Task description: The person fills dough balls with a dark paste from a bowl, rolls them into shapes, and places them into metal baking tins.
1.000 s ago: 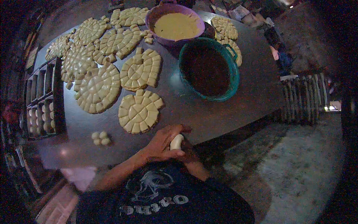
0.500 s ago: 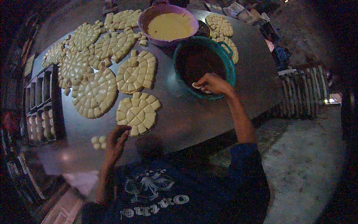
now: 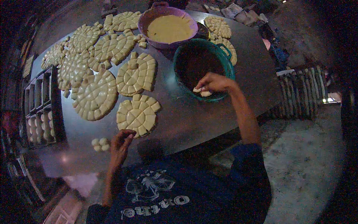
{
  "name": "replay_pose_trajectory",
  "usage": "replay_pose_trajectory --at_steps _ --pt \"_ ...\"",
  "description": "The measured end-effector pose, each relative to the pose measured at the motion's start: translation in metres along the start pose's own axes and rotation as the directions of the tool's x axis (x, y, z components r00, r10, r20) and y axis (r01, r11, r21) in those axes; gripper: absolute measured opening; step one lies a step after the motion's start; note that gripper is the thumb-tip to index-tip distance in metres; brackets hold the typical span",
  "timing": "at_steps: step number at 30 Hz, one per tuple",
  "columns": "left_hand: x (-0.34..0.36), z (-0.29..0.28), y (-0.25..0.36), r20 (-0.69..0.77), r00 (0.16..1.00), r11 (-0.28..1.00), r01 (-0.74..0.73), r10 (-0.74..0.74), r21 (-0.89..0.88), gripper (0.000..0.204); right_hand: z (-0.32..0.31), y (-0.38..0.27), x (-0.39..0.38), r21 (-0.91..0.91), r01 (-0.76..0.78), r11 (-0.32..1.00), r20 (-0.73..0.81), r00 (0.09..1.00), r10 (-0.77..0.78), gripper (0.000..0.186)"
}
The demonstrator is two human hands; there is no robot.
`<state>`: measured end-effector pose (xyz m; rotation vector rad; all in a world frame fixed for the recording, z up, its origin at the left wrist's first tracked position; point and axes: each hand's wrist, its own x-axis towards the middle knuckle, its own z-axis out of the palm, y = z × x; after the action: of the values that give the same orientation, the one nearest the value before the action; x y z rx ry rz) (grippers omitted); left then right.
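My right hand (image 3: pixel 213 83) is at the near rim of a green basin (image 3: pixel 228 71) with a dark inside. A small pale dough piece (image 3: pixel 206 93) is pinched in its fingers. My left hand (image 3: pixel 122 143) is by the near edge of a scored dough round (image 3: pixel 137 115), its fingertips at that edge. Its thumb and fingers are slightly apart, with nothing visible between them. Behind that round lies another segmented dough round (image 3: pixel 136 73), and a larger dough round (image 3: pixel 94 95) is to its left.
Several more dough rounds (image 3: pixel 113 46) cover the table's far left. A purple basin (image 3: pixel 192 30) holding yellowish dough or batter stands behind the green one. Small dough balls (image 3: pixel 100 144) sit left of my left hand. A dark compartmented rack (image 3: pixel 43 104) stands at the left edge of the metal table (image 3: pixel 186 123).
My left hand has shifted slightly right along the near dough round's edge. My right hand has turned a little at the basin rim, and more of the dough piece shows.
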<state>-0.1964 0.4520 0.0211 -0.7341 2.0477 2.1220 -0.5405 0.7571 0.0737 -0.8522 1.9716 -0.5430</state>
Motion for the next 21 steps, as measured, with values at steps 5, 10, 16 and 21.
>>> replay_pose_trajectory --at_steps 5,10,16,21 --pt "0.004 0.006 0.009 0.122 0.992 0.994 0.026 -0.013 -0.102 0.028 0.026 -0.038 -0.020 0.591 0.139 0.794 -0.101 0.990 -0.099 0.038" --pt "0.008 0.039 0.038 0.426 0.904 0.825 0.222 0.025 -0.519 0.047 0.121 -0.108 -0.003 0.854 0.369 0.367 -0.290 0.923 -0.253 0.079" --pt "-0.006 0.021 0.034 0.327 0.942 0.740 0.167 0.074 -0.651 0.042 0.192 -0.170 0.019 0.893 0.436 0.112 -0.415 0.894 -0.172 0.083" --pt "-0.012 -0.002 0.029 0.164 0.986 0.512 0.129 0.024 -0.849 0.037 0.229 -0.195 0.041 0.853 0.520 0.035 -0.516 0.852 -0.089 0.077"
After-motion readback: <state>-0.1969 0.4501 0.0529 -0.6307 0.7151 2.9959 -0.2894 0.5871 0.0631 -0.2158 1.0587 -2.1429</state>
